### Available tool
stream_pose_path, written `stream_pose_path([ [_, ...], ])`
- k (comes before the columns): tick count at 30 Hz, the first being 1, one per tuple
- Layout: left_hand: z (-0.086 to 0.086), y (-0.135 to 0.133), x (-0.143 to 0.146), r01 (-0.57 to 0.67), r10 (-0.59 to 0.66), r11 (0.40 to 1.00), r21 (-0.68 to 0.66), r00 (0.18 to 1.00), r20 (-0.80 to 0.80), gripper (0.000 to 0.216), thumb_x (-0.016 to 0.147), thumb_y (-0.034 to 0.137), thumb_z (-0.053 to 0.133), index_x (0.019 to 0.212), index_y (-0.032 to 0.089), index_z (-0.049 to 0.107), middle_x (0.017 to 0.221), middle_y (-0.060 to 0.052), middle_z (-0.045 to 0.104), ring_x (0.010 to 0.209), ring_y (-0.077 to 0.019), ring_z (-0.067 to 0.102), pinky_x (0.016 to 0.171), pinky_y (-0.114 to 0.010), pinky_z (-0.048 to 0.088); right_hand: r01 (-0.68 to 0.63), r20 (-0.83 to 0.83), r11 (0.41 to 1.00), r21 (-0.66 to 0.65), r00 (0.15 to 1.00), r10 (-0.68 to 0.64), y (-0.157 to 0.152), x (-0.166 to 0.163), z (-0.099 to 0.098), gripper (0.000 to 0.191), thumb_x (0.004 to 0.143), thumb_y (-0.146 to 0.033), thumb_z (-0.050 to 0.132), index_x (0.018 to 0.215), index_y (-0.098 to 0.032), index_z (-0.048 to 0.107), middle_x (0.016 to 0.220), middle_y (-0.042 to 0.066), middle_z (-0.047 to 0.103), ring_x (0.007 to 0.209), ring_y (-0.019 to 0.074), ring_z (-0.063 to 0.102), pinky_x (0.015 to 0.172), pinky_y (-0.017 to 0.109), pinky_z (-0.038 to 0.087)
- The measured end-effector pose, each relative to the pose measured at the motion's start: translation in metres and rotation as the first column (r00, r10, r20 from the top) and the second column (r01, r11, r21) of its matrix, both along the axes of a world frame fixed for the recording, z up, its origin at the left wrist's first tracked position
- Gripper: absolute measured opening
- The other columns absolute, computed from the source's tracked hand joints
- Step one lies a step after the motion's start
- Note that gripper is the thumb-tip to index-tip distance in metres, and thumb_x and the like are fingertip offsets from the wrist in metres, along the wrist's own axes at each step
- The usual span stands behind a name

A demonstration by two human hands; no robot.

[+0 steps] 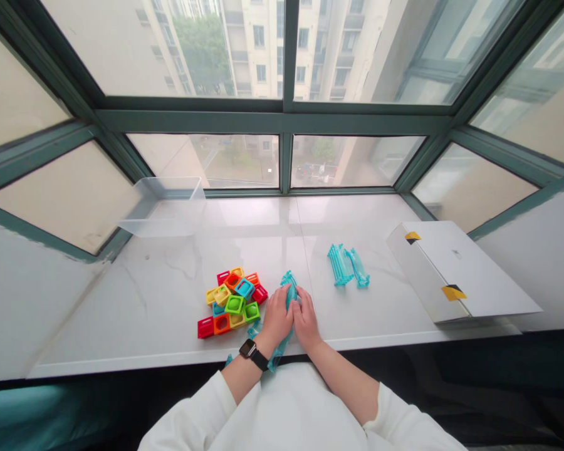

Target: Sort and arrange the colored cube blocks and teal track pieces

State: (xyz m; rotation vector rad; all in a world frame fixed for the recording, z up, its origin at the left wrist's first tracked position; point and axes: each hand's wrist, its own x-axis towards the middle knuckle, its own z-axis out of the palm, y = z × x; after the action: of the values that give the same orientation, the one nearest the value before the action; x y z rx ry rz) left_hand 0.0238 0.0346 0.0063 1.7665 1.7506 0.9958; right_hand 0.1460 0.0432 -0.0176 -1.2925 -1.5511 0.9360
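Observation:
My left hand [277,315], below a black wristwatch [254,352], closes on a translucent turquoise plastic track-like piece [289,278]. My right hand [305,318] presses against the same piece from the other side, fingers bent around it. The piece runs from beyond my fingertips back toward my body, past the counter's front edge; its middle is hidden by my hands. Just left of my left hand lies a pile of colourful square plastic blocks [235,304] in red, orange, yellow, green and blue. Another bit of turquoise plastic [254,329] shows beside my left wrist.
More turquoise plastic pieces [341,265] lie to the right on the white marbled counter [169,313]. A clear plastic bin [160,219] stands at the back left. At the right sits a white box [470,275] with yellow-and-black tabs. Green-framed windows [282,122] border the counter.

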Motion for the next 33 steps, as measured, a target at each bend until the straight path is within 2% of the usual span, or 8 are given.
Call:
stream_pose_path([
  [5, 0.002, 0.007, 0.001, 0.021, -0.023, 1.0, -0.017, 0.993, -0.117, 0.043, 0.101, 0.028, 0.053, 0.144, 0.023, 0.055, 0.139, -0.015, 0.062, 0.13, -0.0319, 0.058, 0.113, -0.055, 0.045, 0.006, 0.017, 0.995, 0.095, 1.0, -0.007, -0.003, 0.035, 0.02, 0.037, 0.096, -0.023, 0.048, 0.13, -0.024, 0.062, 0.127, 0.013, 0.063, 0.124, 0.0283, 0.059, 0.103, 0.048, 0.055],
  [8, 0.002, 0.009, 0.001, 0.013, -0.013, 1.0, -0.002, 0.992, -0.125, 0.042, 0.102, 0.029, 0.053, 0.143, 0.023, 0.055, 0.135, -0.014, 0.063, 0.128, -0.0312, 0.058, 0.111, -0.052, 0.046, -0.236, 0.132, 0.957, 0.167, 0.968, 0.215, -0.014, 0.056, 0.029, 0.037, 0.084, -0.01, 0.052, 0.113, -0.027, 0.069, 0.107, 0.009, 0.066, 0.106, 0.027, 0.063, 0.098, 0.046, 0.056],
  [11, 0.002, 0.01, 0.0, 0.007, -0.006, 1.0, 0.007, 0.995, -0.098, 0.041, 0.101, 0.028, 0.053, 0.142, 0.024, 0.056, 0.131, -0.013, 0.065, 0.126, -0.0302, 0.06, 0.11, -0.051, 0.047, -0.518, 0.245, 0.844, 0.14, 0.844, 0.478, -0.024, 0.064, 0.036, 0.043, 0.08, -0.006, 0.055, 0.11, -0.029, 0.075, 0.112, 0.009, 0.067, 0.107, 0.0261, 0.065, 0.093, 0.041, 0.057],
  [14, 0.0, 0.011, -0.002, 0.004, -0.003, 1.0, 0.005, 0.998, -0.064, 0.039, 0.101, 0.028, 0.054, 0.14, 0.023, 0.057, 0.127, -0.012, 0.066, 0.123, -0.0295, 0.061, 0.109, -0.05, 0.048, -0.586, 0.285, 0.803, 0.106, 0.792, 0.54, -0.025, 0.058, 0.039, 0.037, 0.085, -0.014, 0.059, 0.111, -0.031, 0.079, 0.115, 0.008, 0.07, 0.107, 0.027, 0.065, 0.092, 0.041, 0.057],
  [22, -0.004, 0.018, -0.006, -0.038, 0.039, 0.999, -0.038, 0.999, 0.029, 0.04, 0.099, 0.029, 0.056, 0.138, 0.022, 0.058, 0.129, -0.012, 0.067, 0.124, -0.0282, 0.063, 0.111, -0.048, 0.05, -0.527, 0.228, 0.848, 0.057, 0.834, 0.503, -0.012, 0.066, 0.037, 0.032, 0.103, -0.03, 0.048, 0.102, -0.031, 0.08, 0.102, 0.006, 0.07, 0.092, 0.023, 0.066, 0.086, 0.038, 0.056],
  [26, -0.002, 0.021, -0.01, -0.023, 0.028, 0.998, -0.052, 0.994, 0.101, 0.042, 0.099, 0.028, 0.055, 0.141, 0.021, 0.056, 0.13, -0.013, 0.065, 0.124, -0.0264, 0.062, 0.109, -0.046, 0.051, -0.215, 0.104, 0.976, 0.038, 0.972, 0.21, 0.0, 0.086, 0.033, 0.022, 0.1, -0.036, 0.056, 0.096, -0.027, 0.076, 0.098, 0.008, 0.065, 0.09, 0.0241, 0.066, 0.082, 0.038, 0.058],
  [29, -0.001, 0.021, -0.012, -0.037, 0.042, 0.998, -0.048, 0.992, 0.117, 0.042, 0.099, 0.028, 0.056, 0.14, 0.022, 0.057, 0.13, -0.012, 0.062, 0.125, -0.0259, 0.061, 0.109, -0.046, 0.051, 0.028, 0.086, 1.0, -0.011, 0.996, -0.027, 0.014, 0.091, 0.029, 0.02, 0.095, -0.042, 0.062, 0.092, -0.024, 0.073, 0.106, 0.01, 0.062, 0.088, 0.0243, 0.065, 0.075, 0.038, 0.059],
  [33, 0.002, 0.019, -0.012, -0.034, 0.037, 0.999, -0.032, 0.994, 0.102, 0.045, 0.099, 0.027, 0.055, 0.144, 0.024, 0.055, 0.127, -0.011, 0.058, 0.118, -0.0247, 0.062, 0.107, -0.046, 0.053, 0.059, 0.24, 0.998, -0.01, 0.969, -0.055, 0.032, 0.081, 0.023, 0.017, 0.092, -0.038, 0.061, 0.086, -0.023, 0.067, 0.096, 0.007, 0.065, 0.074, 0.0209, 0.061, 0.076, 0.04, 0.055],
])
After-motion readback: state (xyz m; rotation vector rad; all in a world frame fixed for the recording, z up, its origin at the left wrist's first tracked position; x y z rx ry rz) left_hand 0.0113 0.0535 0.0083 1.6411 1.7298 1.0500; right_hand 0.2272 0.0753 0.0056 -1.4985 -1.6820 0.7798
